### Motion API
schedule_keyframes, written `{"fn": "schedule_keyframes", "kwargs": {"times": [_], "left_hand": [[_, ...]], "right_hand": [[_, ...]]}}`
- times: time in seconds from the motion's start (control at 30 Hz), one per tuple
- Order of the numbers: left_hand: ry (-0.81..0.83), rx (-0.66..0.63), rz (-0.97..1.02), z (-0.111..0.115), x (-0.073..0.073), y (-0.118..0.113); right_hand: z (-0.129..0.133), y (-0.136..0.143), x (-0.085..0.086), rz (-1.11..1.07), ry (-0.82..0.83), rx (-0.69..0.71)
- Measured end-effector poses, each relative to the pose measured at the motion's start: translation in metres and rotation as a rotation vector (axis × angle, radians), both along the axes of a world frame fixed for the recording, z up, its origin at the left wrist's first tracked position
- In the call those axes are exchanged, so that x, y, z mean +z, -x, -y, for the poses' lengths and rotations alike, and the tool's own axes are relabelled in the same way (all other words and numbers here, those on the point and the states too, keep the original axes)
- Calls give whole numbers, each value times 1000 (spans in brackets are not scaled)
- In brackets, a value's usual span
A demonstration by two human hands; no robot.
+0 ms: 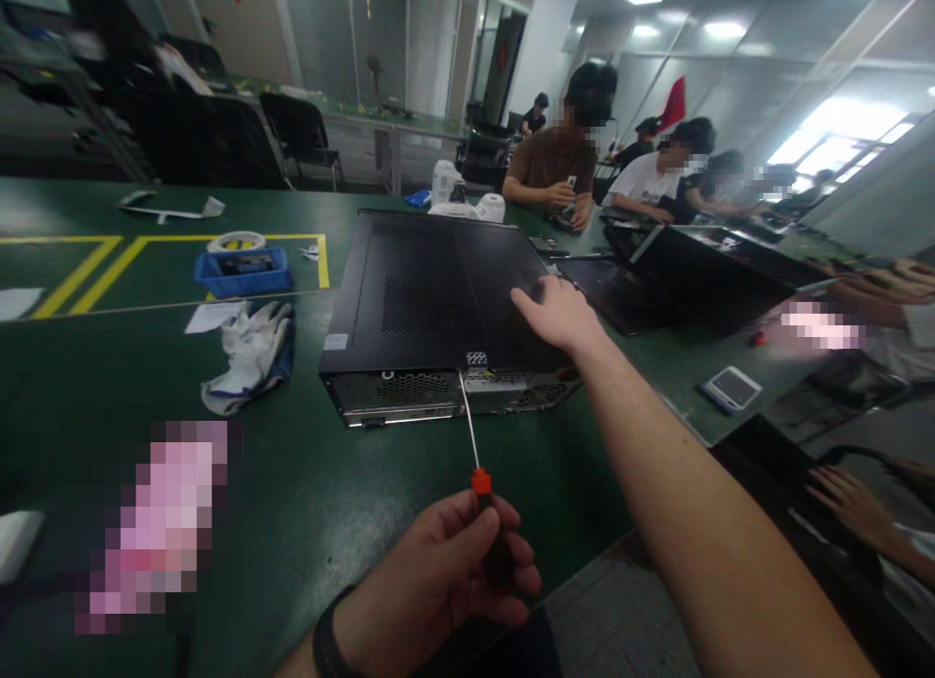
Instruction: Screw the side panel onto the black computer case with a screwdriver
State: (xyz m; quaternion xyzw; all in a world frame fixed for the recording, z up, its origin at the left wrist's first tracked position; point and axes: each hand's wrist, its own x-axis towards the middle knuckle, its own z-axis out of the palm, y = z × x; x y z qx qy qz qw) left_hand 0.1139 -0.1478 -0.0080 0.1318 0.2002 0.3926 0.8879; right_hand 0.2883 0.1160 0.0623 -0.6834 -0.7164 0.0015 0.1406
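A black computer case (438, 279) lies on its side on the green table, its back panel facing me. My left hand (445, 566), with a dark band at the wrist, is closed around the dark handle of a screwdriver (471, 433) with an orange collar. The long metal shaft points away from me. Its tip meets the top edge of the back panel near the middle; the screw there, if any, is too small to make out. Resting on the right part of the case's top is my right hand (559, 313), thumb stretched out and the other fingers partly hidden.
Left of the case are work gloves (252, 357), a blue bin (244, 277) and a tape roll (236, 242). A white device (467, 203) stands behind it. To the right lie a dark panel (603, 286) and a phone-like device (730, 389). Co-workers (551, 157) sit opposite and right.
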Motion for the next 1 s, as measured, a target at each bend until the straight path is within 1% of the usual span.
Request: {"fn": "schedule_keyframes", "kwargs": {"times": [0.1, 0.2, 0.4, 0.53, 0.77, 1.0], "left_hand": [[6, -14, 34, 0, 3, 2], [-22, -28, 51, 0, 2, 3], [-32, 0, -45, 0, -4, -1], [-17, 12, -95, -1, -4, -3], [14, -2, 9, -1, 0, 1], [-10, -8, -12, 1, 0, 0]], "right_hand": [[0, 0, 0, 0, -1, 5], [0, 0, 0, -1, -2, 6], [-1, 0, 0, 5, 8, -5], [1, 0, 2, 5, 7, -3], [1, 1, 2, 6, 16, -6], [1, 0, 1, 2, 9, -3]]}}
